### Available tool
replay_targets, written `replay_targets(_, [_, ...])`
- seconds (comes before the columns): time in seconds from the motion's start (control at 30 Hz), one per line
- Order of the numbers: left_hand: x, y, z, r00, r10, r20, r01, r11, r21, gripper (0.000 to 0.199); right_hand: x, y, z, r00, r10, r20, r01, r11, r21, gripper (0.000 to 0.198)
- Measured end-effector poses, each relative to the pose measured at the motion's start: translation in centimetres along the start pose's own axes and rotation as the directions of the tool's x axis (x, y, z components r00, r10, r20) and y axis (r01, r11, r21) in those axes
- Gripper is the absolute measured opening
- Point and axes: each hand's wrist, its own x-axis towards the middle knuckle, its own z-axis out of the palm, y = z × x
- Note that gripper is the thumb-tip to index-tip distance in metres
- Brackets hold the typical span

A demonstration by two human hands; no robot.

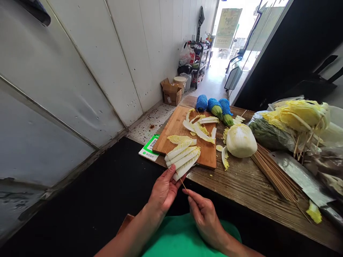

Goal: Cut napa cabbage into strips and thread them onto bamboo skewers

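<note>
On our left, a card [146, 154] lies beside the cutting board [175, 125]. Our left hand [164, 191] reaches forward, palm turned up, thumb pressed on top and fingers curled beneath, clamped on a fan of cabbage leaves [184, 157] at the board's near edge. Their stems point toward our lower left and their frilly tips away to the upper right, long axes nearly side by side. Behind, on the floor, an open box [171, 94] stands with flaps up; we cannot tell what is inside. A thin stick [183, 185] slants from lower right to upper left, crossing the stems and entering the leaves. Farther back, a white bag [187, 55] sits on a cart [199, 50], its contents unclear. Our right hand [202, 207] is low and close to our body, knuckles up, thumb and forefinger pinched together on the stick's near end, the other fingers curled in. Loose leaves [200, 130] lie on the board, and squashes [217, 110] in blue netting rest beyond it. Rightward we see a cabbage [241, 140], a clear bag [285, 139] with greens [264, 130] in it, a bundle of sticks [276, 175], skewered cabbage [301, 116] with its sticks pointing down, and a cleaver [301, 175], its handle toward the lower right.
</note>
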Motion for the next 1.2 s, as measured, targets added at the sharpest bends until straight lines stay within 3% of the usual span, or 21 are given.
replay_targets(0.27, [0.1,-0.1,0.3,1.000,0.020,-0.003,-0.020,1.000,0.024,0.016,0.1,-0.4,0.2,0.999,-0.013,-0.036,0.014,1.000,0.023,0.043])
replay_targets(0.53, [0.6,0.3,0.1,1.000,-0.018,0.001,0.018,0.996,0.088,0.015,0.1,0.0,0.2,0.997,0.071,0.025,-0.073,0.996,0.056,0.043])
replay_targets(0.77, [0.4,1.3,0.5,0.998,0.007,0.070,-0.014,0.995,0.100,0.021,0.0,0.0,-0.1,0.998,0.049,0.040,-0.053,0.995,0.086,0.041])
replay_targets(0.87, [0.7,1.6,0.4,0.998,0.047,0.038,-0.050,0.997,0.062,0.022,-0.2,0.2,-0.1,0.998,0.037,0.055,-0.042,0.995,0.090,0.041])
replay_targets(1.2, [1.5,1.2,0.2,0.999,0.013,-0.035,-0.011,0.998,0.068,0.015,-0.1,0.4,0.1,0.999,0.028,0.020,-0.029,0.999,0.045,0.042])
